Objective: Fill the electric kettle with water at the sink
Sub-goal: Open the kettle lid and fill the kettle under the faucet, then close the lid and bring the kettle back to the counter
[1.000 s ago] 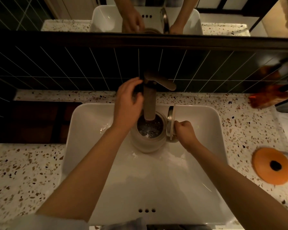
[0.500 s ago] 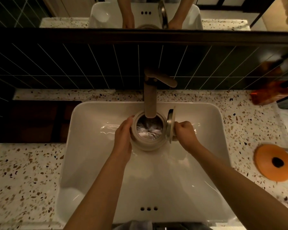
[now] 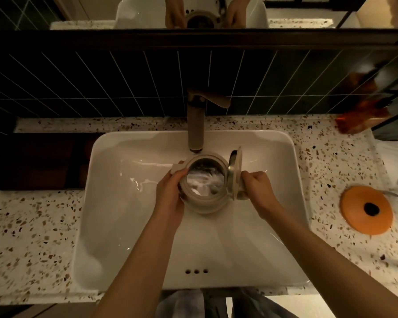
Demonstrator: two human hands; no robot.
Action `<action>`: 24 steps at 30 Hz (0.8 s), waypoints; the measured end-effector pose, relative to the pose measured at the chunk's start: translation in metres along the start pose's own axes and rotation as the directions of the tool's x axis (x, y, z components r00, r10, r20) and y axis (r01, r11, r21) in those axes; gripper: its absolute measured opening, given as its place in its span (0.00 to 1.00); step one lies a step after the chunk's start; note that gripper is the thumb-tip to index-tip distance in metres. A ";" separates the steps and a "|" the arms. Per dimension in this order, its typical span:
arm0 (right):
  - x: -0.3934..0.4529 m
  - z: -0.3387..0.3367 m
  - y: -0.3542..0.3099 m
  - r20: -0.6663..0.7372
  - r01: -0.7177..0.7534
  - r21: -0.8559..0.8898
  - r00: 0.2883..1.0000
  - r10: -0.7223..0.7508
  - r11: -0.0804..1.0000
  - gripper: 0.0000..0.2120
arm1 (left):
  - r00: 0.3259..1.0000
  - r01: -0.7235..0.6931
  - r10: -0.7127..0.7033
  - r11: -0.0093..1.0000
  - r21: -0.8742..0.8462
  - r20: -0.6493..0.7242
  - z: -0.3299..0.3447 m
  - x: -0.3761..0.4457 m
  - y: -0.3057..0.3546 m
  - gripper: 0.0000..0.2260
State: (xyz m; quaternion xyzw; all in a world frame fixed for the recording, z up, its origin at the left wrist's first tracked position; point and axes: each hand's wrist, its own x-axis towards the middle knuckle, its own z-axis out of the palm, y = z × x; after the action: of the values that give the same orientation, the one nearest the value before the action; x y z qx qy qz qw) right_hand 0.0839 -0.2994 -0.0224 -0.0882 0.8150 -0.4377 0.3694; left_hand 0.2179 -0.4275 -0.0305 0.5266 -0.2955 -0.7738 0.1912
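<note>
A cream electric kettle [image 3: 205,204] is held over the white sink [image 3: 115,171], its hinged lid [image 3: 236,172] standing open to the right. Water glints inside it. My left hand [image 3: 170,193] cups the kettle's left side near the spout. Its handle on the right is gripped by my right hand [image 3: 256,188]. The brown faucet [image 3: 195,125] ends just behind the kettle's mouth; no stream of water is visible.
An orange kettle base [image 3: 367,210] lies on the terrazzo counter [image 3: 32,237] at the right. An orange bag [image 3: 363,118] sits at the back right corner. Dark tiles and a mirror rise behind the sink.
My left hand left the faucet lever and came down onto the kettle's side. The kettle has moved toward me, out from under the faucet spout.
</note>
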 end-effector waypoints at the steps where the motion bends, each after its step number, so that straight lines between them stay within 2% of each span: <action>1: -0.006 -0.005 0.002 0.005 0.009 -0.003 1.000 -0.009 1.000 0.30 | 1.000 -0.002 0.002 1.000 0.008 0.004 0.002 -0.008 -0.003 0.18; 7: -0.039 -0.049 0.021 0.051 0.086 0.002 0.995 -0.086 0.996 0.35 | 0.999 -0.028 0.028 0.999 0.026 0.023 0.022 -0.058 -0.019 0.13; 10: -0.060 -0.080 0.024 0.099 0.102 0.103 0.989 -0.112 0.989 0.38 | 0.998 -0.051 0.051 0.999 0.013 0.033 0.036 -0.082 -0.029 0.12; 15: -0.100 -0.135 0.034 0.097 0.185 0.173 0.974 -0.203 0.967 0.38 | 0.985 -0.100 0.110 0.992 -0.082 0.130 0.062 -0.124 -0.053 0.21; 18: -0.118 -0.167 0.047 0.114 0.177 0.265 0.970 -0.213 0.948 0.34 | 0.980 -0.110 0.120 0.991 -0.071 0.156 0.079 -0.150 -0.068 0.25; 21: -0.134 -0.192 0.061 0.111 0.156 0.296 0.974 -0.196 0.942 0.28 | 0.980 -0.119 0.122 0.992 -0.030 0.155 0.096 -0.173 -0.088 0.25; 24: -0.145 -0.210 0.079 0.071 0.167 0.266 0.979 -0.192 0.949 0.32 | 0.985 -0.096 0.100 0.995 -0.039 0.141 0.108 -0.191 -0.110 0.26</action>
State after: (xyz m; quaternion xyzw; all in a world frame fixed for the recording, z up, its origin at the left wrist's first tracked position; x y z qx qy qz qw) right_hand 0.0585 -0.0480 0.0640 -0.1338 0.7207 -0.5674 0.3752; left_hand 0.1904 -0.2011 0.0604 0.4516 -0.3215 -0.8038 0.2157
